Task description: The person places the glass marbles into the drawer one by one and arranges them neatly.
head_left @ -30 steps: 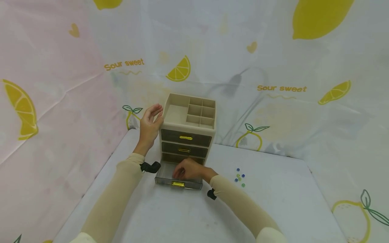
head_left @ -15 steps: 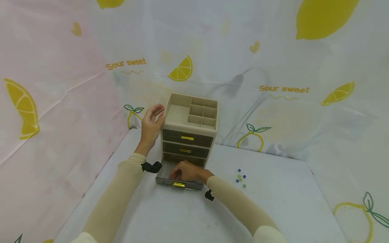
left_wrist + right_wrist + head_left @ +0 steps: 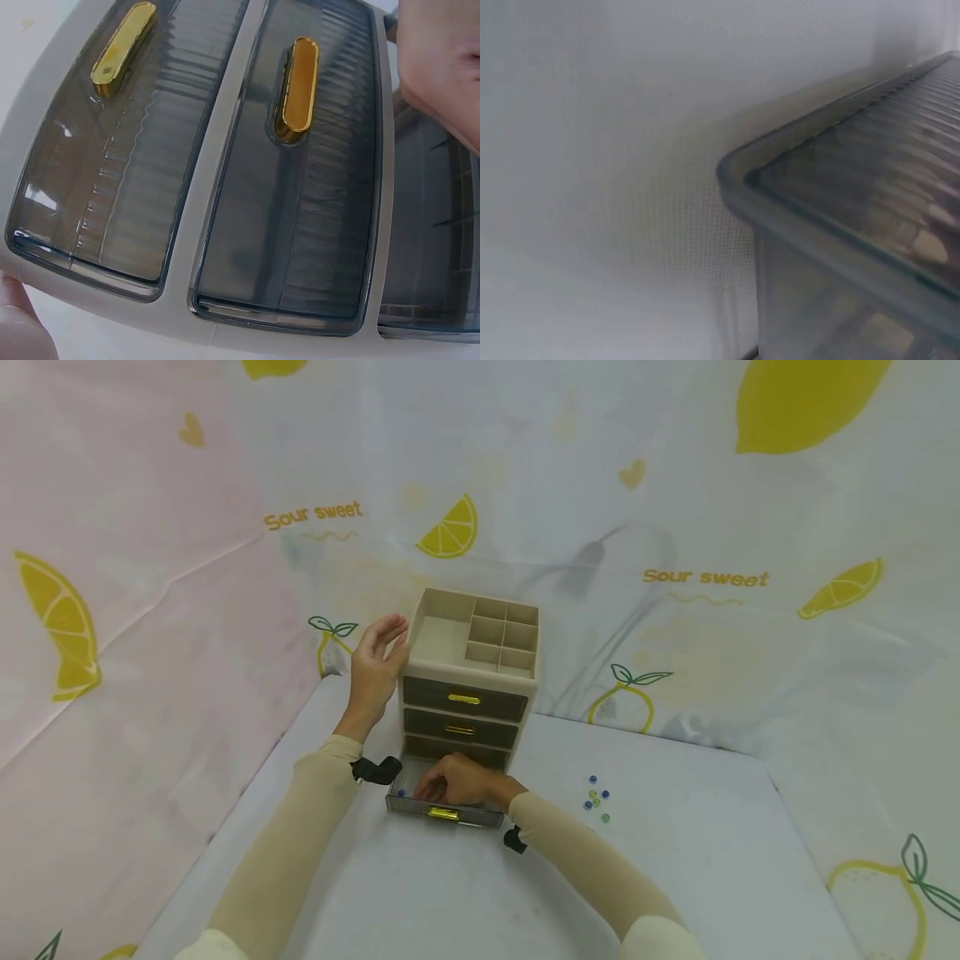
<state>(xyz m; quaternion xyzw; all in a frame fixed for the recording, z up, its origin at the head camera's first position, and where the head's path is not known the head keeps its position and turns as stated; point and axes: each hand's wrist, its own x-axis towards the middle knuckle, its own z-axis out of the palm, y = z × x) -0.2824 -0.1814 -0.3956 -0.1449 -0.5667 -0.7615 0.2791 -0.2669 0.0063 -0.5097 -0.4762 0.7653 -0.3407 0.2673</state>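
Note:
A beige drawer cabinet (image 3: 468,673) stands on the table, its upper two smoky drawers closed and its bottom drawer (image 3: 480,817) pulled out. My left hand (image 3: 372,664) lies against the cabinet's left side, fingers loosely bent; a bit of it shows at the lower left corner of the left wrist view. My right hand (image 3: 456,779) reaches down into the bottom drawer, fingers loose and pointing to the drawer floor, fingertips partly hidden. Left of those fingers lies a small blue bead (image 3: 401,793). In the right wrist view, the drawer's corner (image 3: 739,180) fills the right side.
Several small blue and green beads (image 3: 596,802) lie on the white table (image 3: 675,860) right of the cabinet. The cabinet top has an open divided tray (image 3: 442,639). A lemon-print cloth (image 3: 525,468) hangs behind and at the left.
A blue bead has come into view in the bottom drawer, left of my right hand. That hand has shifted slightly left inside the drawer. My left hand keeps its place on the cabinet.

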